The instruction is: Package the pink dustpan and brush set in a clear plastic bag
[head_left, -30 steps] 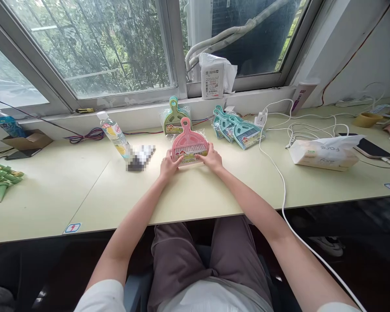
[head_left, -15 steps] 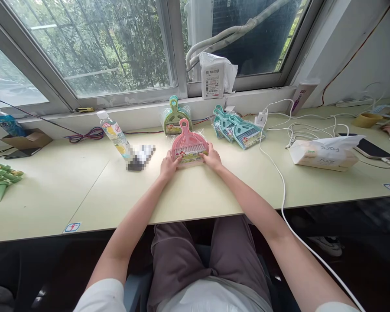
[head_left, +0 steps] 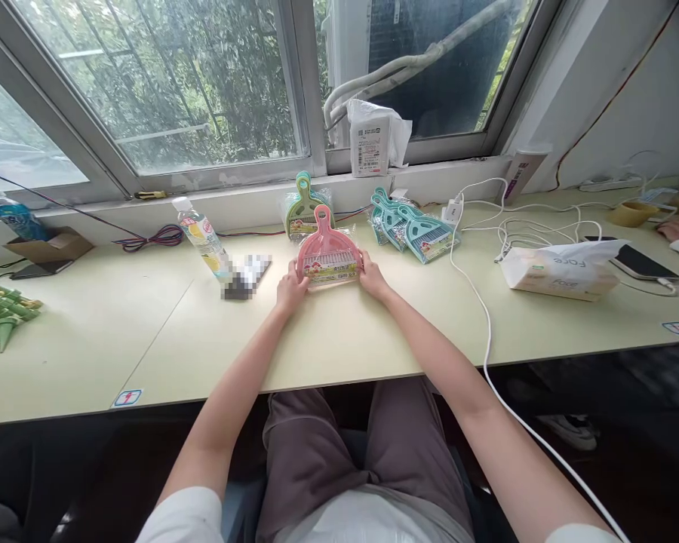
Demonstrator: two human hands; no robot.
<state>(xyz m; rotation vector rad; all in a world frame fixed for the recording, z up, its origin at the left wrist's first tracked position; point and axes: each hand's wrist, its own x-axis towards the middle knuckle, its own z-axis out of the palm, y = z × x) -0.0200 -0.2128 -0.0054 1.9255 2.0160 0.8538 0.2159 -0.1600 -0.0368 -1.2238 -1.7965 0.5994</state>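
Note:
A pink dustpan-and-brush set (head_left: 329, 253) in clear wrap, with a printed label along its lower part, stands tilted back on the table before me. My left hand (head_left: 292, 289) grips its left edge, thumb in front. On the opposite edge, my right hand (head_left: 372, 274) has its fingers closed round the side. Right behind it is a green dustpan-and-brush set (head_left: 305, 205), partly covered by the pink one. Several teal dustpan-and-brush sets (head_left: 424, 230) lie overlapping to the right, also wrapped.
A drink bottle (head_left: 202, 237) and a blurred-out item (head_left: 247, 277) are to the left. On the right sit a tissue pack (head_left: 560, 270), a phone (head_left: 637, 258) and a charger with white cables (head_left: 453, 209). One cable (head_left: 490, 332) crosses the table edge near my right arm. A white-wrapped box (head_left: 370, 143) rests on the sill.
Both hands have shifted slightly on the pink set's edges, and their thumbs cover less of its front label. The set itself stays in nearly the same place.

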